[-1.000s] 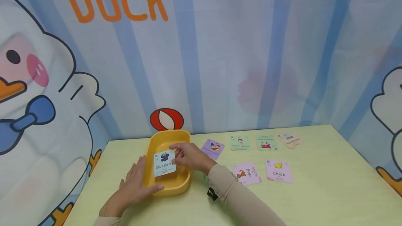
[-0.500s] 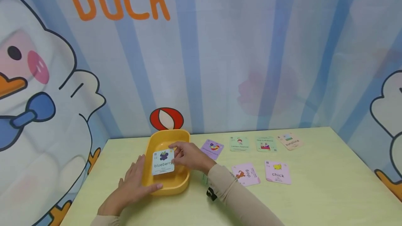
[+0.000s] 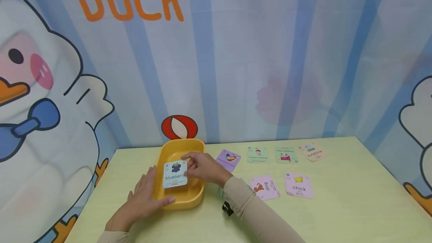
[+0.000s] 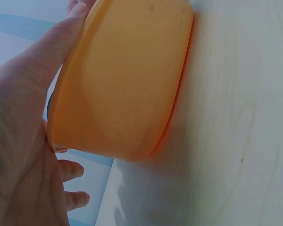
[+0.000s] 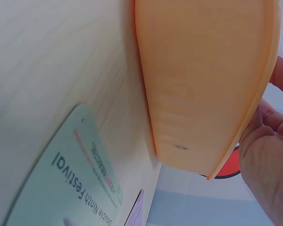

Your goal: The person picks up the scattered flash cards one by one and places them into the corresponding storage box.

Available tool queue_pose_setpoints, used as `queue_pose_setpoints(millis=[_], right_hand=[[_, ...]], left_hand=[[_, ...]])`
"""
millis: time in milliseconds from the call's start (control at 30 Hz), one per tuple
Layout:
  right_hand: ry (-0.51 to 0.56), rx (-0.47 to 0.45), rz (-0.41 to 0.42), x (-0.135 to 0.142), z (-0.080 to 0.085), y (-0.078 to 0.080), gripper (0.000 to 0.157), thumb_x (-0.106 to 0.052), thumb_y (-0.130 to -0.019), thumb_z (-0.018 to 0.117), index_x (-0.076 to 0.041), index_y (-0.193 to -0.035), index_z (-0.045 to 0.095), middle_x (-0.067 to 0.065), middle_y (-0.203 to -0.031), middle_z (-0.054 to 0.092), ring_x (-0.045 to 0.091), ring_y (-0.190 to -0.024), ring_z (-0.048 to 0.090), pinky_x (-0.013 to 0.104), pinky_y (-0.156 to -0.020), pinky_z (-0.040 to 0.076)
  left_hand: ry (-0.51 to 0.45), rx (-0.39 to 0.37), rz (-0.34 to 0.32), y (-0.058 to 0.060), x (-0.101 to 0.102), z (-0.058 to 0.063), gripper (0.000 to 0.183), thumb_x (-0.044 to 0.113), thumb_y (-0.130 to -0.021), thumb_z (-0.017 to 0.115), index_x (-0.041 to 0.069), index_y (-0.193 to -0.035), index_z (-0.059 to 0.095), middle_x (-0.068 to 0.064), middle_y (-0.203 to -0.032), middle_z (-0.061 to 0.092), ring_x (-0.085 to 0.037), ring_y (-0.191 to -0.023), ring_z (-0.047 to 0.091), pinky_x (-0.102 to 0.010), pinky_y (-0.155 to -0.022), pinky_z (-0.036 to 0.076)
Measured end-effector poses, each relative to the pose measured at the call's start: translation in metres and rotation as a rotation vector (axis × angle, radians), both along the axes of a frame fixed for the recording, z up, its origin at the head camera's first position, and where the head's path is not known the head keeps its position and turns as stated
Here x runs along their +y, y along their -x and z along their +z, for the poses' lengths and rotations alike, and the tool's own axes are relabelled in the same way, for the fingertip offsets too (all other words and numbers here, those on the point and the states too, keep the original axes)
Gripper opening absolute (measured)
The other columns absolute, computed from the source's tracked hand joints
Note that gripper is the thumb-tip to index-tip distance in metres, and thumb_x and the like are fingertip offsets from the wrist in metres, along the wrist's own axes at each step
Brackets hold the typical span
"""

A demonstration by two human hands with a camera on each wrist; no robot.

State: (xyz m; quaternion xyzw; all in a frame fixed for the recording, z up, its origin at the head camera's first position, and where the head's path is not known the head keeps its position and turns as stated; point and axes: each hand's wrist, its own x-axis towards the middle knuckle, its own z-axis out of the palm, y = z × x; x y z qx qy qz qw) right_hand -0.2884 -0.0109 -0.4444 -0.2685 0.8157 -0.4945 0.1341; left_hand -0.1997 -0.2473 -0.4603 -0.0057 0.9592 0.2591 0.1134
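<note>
Between thumb and fingers, my right hand point(image 3: 204, 168) pinches the right edge of a white flashcard point(image 3: 175, 174) reading "blueberry", with a purple berry picture. The card is held over the inside of a yellow plastic bin point(image 3: 185, 200), face up and slightly tilted. My left hand point(image 3: 143, 194) rests on the bin's near left corner, fingers straight along its side and thumb on the near rim. In the left wrist view that thumb point(image 4: 56, 42) lies along the bin's edge. The right wrist view shows my right hand point(image 5: 269, 146) at the bin's rim; the bin wall hides the card.
Right of the bin lie a purple card point(image 3: 228, 160), green cards point(image 3: 257, 154), a sunshine card point(image 3: 312, 152), a pink dog card point(image 3: 264, 187) and a pink chick card point(image 3: 299, 185). A green "Double Ninth Festival" card point(image 5: 70, 174) is near my right wrist. A printed curtain point(image 3: 236, 66) stands behind.
The blueberry card has shifted very slightly left over the bin, still in my right hand's pinch. My left hand stays on the bin's corner.
</note>
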Motion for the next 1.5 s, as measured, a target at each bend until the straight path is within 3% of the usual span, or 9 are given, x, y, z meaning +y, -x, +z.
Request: queue_pose_setpoints(millis=[800, 1500], right_hand=[[0.022, 0.021, 0.046, -0.0001, -0.0033, 0.0005, 0.045, -0.017, -0.086, 0.083, -0.011, -0.128, 0.066, -0.003, -0.088, 0.066, 0.011, -0.077, 0.062, 0.021, -0.070, 0.056], [-0.037, 0.072, 0.067, -0.0017, -0.0039, -0.0001, 0.051, -0.018, -0.089, 0.080, -0.007, -0.136, 0.063, -0.005, -0.087, 0.067, 0.009, -0.076, 0.062, 0.020, -0.071, 0.055]], left_hand=[[-0.012, 0.003, -0.008, 0.0001, -0.0009, -0.0004, 0.131, 0.075, -0.078, 0.068, 0.012, -0.163, -0.009, -0.019, -0.170, -0.004, -0.050, -0.152, -0.003, -0.086, -0.105, 0.004], [-0.015, 0.013, -0.015, -0.0006, -0.0014, 0.0010, 0.129, 0.075, -0.079, 0.068, 0.011, -0.163, -0.006, -0.020, -0.170, -0.001, -0.051, -0.152, 0.001, -0.086, -0.105, 0.007]])
